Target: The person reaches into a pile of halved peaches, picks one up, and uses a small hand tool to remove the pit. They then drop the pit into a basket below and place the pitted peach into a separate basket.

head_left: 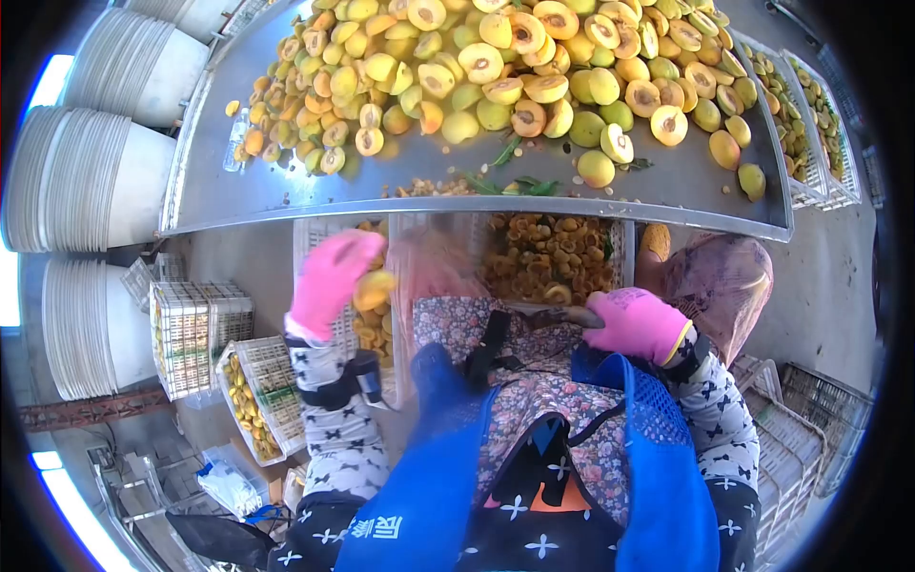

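My left hand (331, 281), in a pink glove and smeared by motion, has a yellow peach half (374, 289) at its fingers. Below it, a narrow strip of a white crate (310, 234) shows more yellow halves. My right hand (637, 326), also gloved in pink, is closed around a slim knife-like tool (564, 316) that points left across my lap; its tip is hard to make out. Just beyond that tool, brownish-orange fruit pieces (548, 253) fill another crate. A large pile of whole and halved peaches (481, 65) lies on the metal table in front of me.
The metal table (315, 195) has a raised front rim. A plastic bottle (235, 141), leaves (534, 186) and loose bits lie on it. Stacked white tubs (86, 181) and fruit crates (262, 400) stand left. More crates stand right (796, 114). My knee (729, 286) is beside the table.
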`<action>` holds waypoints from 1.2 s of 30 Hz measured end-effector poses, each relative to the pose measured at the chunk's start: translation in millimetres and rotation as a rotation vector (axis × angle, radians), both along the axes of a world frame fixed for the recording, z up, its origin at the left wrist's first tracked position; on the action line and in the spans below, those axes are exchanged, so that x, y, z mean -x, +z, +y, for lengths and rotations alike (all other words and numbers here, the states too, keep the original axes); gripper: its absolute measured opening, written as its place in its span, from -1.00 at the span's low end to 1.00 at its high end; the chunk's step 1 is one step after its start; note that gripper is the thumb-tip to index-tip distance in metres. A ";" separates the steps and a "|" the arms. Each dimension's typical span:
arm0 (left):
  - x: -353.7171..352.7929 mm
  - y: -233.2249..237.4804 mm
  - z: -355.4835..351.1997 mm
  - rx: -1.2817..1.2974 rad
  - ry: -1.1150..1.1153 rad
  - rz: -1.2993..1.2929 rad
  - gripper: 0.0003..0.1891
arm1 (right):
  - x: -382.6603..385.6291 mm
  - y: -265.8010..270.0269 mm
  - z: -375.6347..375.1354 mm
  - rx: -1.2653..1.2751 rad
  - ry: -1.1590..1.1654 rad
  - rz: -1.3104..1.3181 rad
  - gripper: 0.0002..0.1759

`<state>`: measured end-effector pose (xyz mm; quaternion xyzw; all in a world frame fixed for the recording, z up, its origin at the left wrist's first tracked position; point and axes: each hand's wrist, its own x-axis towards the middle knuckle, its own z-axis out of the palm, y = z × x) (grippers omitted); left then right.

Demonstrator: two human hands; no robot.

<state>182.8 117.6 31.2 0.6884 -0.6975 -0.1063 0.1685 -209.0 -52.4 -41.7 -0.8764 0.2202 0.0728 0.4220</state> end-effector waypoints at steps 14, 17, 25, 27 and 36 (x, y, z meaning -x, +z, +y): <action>23.2 -100.6 -225.4 -0.136 0.480 -0.119 -0.29 | 21.3 55.8 -16.9 -0.128 -0.349 -0.049 -0.64; 27.2 -86.2 -217.3 -0.268 0.428 -0.146 -0.26 | 10.6 48.2 -15.3 -0.132 -0.349 -0.110 -0.65; 31.2 -87.3 -163.3 -0.203 0.386 0.623 -0.36 | -28.7 46.2 -11.8 -0.040 -0.416 -0.483 -0.64; 41.7 -67.1 -165.2 -0.180 0.407 1.309 -0.35 | -32.4 53.6 -10.4 -0.007 -0.436 -0.505 -0.57; 152.8 -15.1 -110.7 0.031 0.067 1.604 -0.47 | -55.9 54.0 1.2 0.437 -0.386 -0.632 -0.56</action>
